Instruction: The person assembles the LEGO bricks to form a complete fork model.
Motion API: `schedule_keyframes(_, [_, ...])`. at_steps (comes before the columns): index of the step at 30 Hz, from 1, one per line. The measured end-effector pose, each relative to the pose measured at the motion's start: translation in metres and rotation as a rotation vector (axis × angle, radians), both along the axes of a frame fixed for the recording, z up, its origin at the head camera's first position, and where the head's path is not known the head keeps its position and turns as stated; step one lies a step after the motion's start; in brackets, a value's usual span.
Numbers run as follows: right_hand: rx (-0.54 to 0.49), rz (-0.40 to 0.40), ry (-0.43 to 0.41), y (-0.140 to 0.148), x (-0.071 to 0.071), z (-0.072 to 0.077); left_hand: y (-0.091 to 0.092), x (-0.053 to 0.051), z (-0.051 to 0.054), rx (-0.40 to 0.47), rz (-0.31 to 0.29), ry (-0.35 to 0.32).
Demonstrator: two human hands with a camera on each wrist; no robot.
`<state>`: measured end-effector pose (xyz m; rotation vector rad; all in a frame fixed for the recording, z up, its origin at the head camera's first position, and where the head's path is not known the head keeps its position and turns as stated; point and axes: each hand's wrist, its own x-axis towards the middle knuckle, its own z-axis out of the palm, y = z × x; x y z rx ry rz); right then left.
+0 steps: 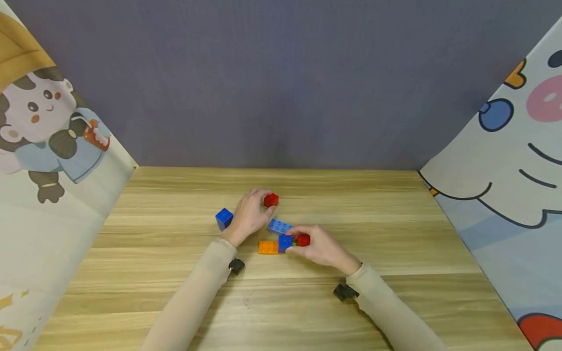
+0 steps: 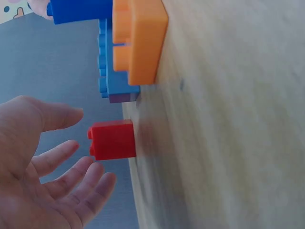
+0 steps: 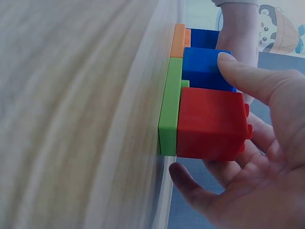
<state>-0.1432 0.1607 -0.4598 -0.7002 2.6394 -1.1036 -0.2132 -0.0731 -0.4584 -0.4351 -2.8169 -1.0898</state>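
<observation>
Head view: at centre, the right hand (image 1: 322, 246) has its fingers clamped on a dark blue block (image 1: 285, 243) beside a mounted red block (image 1: 304, 240), seemingly bridging an orange block (image 1: 268, 247) and a green block (image 3: 169, 114); we judge joining is underway. Upper centre, the left hand (image 1: 251, 214), fingers apart, nears a loose red block (image 1: 271, 200); we'd close on it next. A light blue block (image 1: 279, 226) between hands could obstruct.

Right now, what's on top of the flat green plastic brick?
On the flat green plastic brick: a red plastic block and a blue plastic block. A green stud shows between them; studs underneath are covered, so how firmly either block is seated can't be seen.
</observation>
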Motion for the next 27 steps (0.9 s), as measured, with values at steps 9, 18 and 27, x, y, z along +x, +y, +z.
schedule_keyframes(9, [-0.002,0.002,-0.001,0.001,0.0,0.0,-0.001,-0.005,-0.002,0.021,-0.014,-0.053])
schedule_keyframes(18, [-0.006,-0.002,-0.017,0.001,-0.001,0.0,-0.001,-0.011,-0.006,0.032,-0.015,-0.117])
schedule_keyframes(27, [0.011,-0.011,-0.012,0.0,-0.003,-0.002,0.0,-0.018,-0.01,0.024,-0.022,-0.135])
